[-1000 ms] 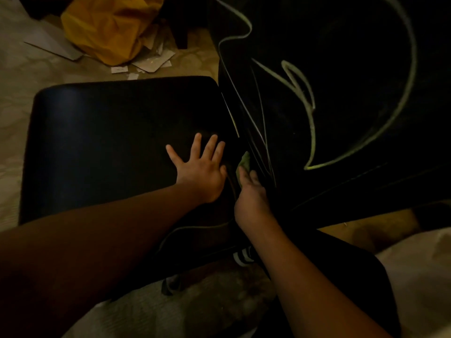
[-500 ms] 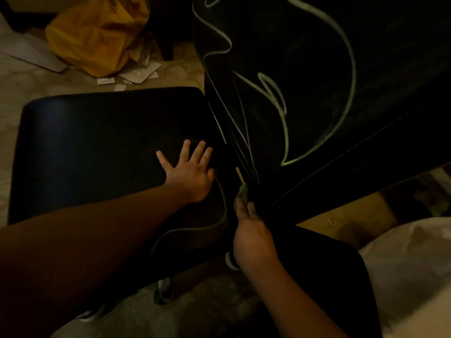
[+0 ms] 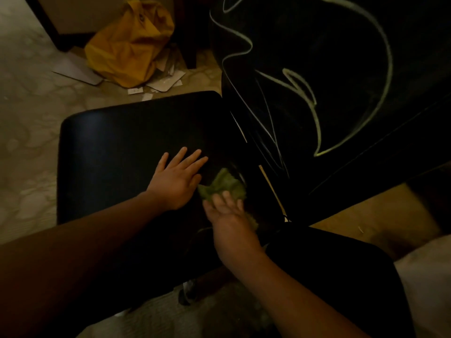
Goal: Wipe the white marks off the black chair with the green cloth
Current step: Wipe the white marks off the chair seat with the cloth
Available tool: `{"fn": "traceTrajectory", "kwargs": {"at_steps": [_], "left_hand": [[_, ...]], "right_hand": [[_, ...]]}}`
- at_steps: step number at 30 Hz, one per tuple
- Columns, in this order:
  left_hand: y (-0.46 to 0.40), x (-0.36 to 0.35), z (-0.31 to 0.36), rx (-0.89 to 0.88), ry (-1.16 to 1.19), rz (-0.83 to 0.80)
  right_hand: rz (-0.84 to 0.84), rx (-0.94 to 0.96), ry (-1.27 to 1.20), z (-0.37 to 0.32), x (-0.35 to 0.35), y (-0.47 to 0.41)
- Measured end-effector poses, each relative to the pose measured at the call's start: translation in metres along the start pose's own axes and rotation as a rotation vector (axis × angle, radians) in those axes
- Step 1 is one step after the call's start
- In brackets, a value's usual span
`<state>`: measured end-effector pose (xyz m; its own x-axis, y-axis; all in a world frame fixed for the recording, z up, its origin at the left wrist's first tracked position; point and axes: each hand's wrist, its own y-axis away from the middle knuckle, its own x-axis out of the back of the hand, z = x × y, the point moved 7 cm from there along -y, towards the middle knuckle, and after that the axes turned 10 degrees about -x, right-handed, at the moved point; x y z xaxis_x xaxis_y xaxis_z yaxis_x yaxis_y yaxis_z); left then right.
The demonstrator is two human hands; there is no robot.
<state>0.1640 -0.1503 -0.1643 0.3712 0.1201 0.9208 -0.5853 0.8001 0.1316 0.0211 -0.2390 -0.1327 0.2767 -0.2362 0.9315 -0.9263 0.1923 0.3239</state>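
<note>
The black chair's seat [image 3: 117, 152] fills the middle, and its backrest [image 3: 341, 57] rises at the right. Looping white marks [image 3: 302, 93] cover the backrest. My left hand [image 3: 177, 178] lies flat on the seat with fingers spread, holding nothing. My right hand [image 3: 225, 217] presses the crumpled green cloth [image 3: 223, 185] onto the seat's rear corner, close to where seat and backrest meet. The cloth sticks out ahead of my fingers and touches my left hand's edge. A faint white line shows on the seat just below my right hand.
A yellow bag [image 3: 129, 45] lies on the pale floor behind the chair, with scraps of white card [image 3: 78, 71] around it. A dark furniture leg [image 3: 188, 45] stands beside the bag. My dark-clothed leg [image 3: 329, 264] is at the lower right.
My right hand moved left from the gap beside the backrest onto the seat, and the green cloth now shows spread under its fingers. My left hand stayed flat on the seat.
</note>
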Motion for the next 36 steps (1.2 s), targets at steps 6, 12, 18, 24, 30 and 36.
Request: {"fn": "traceTrajectory", "kwargs": {"at_steps": [6, 12, 18, 24, 30, 36], "left_hand": [[0.022, -0.003, 0.0, 0.015, -0.024, 0.023], [0.045, -0.006, -0.011, 0.126, -0.064, 0.032], [0.045, -0.012, -0.01, 0.134, -0.095, 0.083], [0.044, -0.008, -0.01, 0.129, -0.038, 0.052], [0.051, -0.006, -0.008, 0.102, -0.004, 0.044], [0.065, -0.006, -0.006, 0.1, -0.011, 0.068]], "right_hand": [[0.145, -0.119, -0.043, 0.04, 0.025, -0.053], [0.184, -0.243, -0.08, 0.067, 0.027, -0.085], [0.075, 0.189, -0.059, -0.014, 0.003, -0.04], [0.165, -0.04, -0.174, 0.056, 0.029, -0.083], [0.191, -0.194, -0.227, 0.037, 0.032, -0.071], [0.066, -0.01, -0.108, -0.047, 0.01, -0.011]]}}
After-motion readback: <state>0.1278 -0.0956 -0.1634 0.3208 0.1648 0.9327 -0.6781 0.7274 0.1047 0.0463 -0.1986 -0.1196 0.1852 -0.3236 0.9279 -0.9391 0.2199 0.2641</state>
